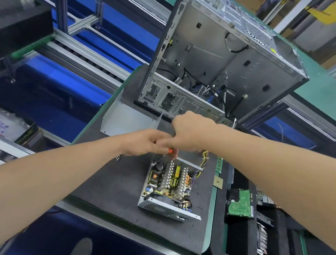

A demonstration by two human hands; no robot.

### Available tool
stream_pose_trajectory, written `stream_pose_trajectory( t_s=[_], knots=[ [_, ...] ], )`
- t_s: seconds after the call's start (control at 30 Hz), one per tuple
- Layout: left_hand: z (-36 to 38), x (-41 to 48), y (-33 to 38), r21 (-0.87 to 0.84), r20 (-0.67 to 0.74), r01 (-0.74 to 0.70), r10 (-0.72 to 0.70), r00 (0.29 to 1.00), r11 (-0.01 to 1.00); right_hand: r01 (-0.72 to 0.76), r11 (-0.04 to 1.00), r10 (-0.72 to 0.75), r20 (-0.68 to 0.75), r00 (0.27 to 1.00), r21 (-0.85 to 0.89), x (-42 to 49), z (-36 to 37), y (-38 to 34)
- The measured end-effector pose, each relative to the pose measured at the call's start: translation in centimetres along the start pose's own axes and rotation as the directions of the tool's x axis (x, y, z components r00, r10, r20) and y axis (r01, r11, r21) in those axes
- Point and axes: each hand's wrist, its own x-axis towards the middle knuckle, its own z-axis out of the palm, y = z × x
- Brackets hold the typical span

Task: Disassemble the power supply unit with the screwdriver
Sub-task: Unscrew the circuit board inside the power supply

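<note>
Left hand (146, 142) pinches an orange screwdriver (171, 151) above the open power supply (169, 185); right hand (186, 130) curled, grip unclear; box (25, 138) reads PRIME.

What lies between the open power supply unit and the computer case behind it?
Head view: left hand, right hand, the orange screwdriver between them, and a bent grey metal cover, slightly left.

Single head-worn wide view.
It looks forward and down from close above the bench (122, 182), edges bowed by the lens.
</note>
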Motion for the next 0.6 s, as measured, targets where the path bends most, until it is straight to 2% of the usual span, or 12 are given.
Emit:
stream_pose_trajectory(
  t_s=[0.03,0.07,0.1,0.13,0.17,0.27,0.3,0.37,0.43,0.53,0.6],
  knots=[
    [0.1,-0.1,0.1,-0.01,0.008,-0.005,0.005,1.0,1.0,-0.165,0.977,0.137,0.198,0.971,0.137,0.4,-0.4,-0.4],
    [0.3,-0.1,0.3,-0.015,0.014,-0.001,0.001,1.0,1.0,-0.266,0.944,0.175,0.384,0.907,0.197,0.8,-0.7,-0.6],
    [0.4,-0.1,0.4,-0.02,0.018,0.009,-0.009,1.0,1.0,-0.305,0.929,0.165,0.502,0.849,0.211,1.1,-0.9,-0.7],
    [0.4,-0.2,0.5,-0.026,0.02,0.019,-0.018,1.0,0.999,-0.298,0.934,0.145,0.553,0.82,0.198,1.1,-1.0,-0.7],
    [0.4,-0.1,0.4,-0.034,0.019,0.024,-0.024,1.0,0.999,-0.253,0.953,0.132,0.53,0.837,0.163,0.9,-1.2,-0.7],
    [0.1,0.0,-0.1,-0.046,0.011,0.017,-0.017,1.0,0.999,0.004,0.992,0.022,0.208,0.978,-0.124,0.2,-0.5,-0.3],
    [0.0,0.1,-0.1,-0.045,0.01,0.008,-0.007,1.0,0.999,0.068,0.975,-0.045,0.115,0.992,-0.21,0.0,-0.1,0.0],
    [0.0,0.2,0.1,-0.043,0.034,-0.006,0.007,0.999,0.999,0.17,0.949,-0.173,0.012,0.985,-0.266,-0.4,0.6,0.5],
    [-0.2,0.2,0.3,-0.028,0.054,-0.009,0.011,0.998,1.0,0.311,0.878,-0.352,-0.049,0.935,-0.364,-0.6,1.2,1.0],
    [-0.4,0.2,0.3,-0.022,0.076,-0.006,0.008,0.997,1.0,0.53,0.621,-0.699,-0.103,0.707,-0.578,0.3,2.1,1.8],
    [-0.3,0.1,0.6,-0.049,0.087,0.003,0.001,0.996,0.999,0.558,0.534,-0.784,-0.124,0.609,-0.636,0.6,2.2,2.0]
  ],
)
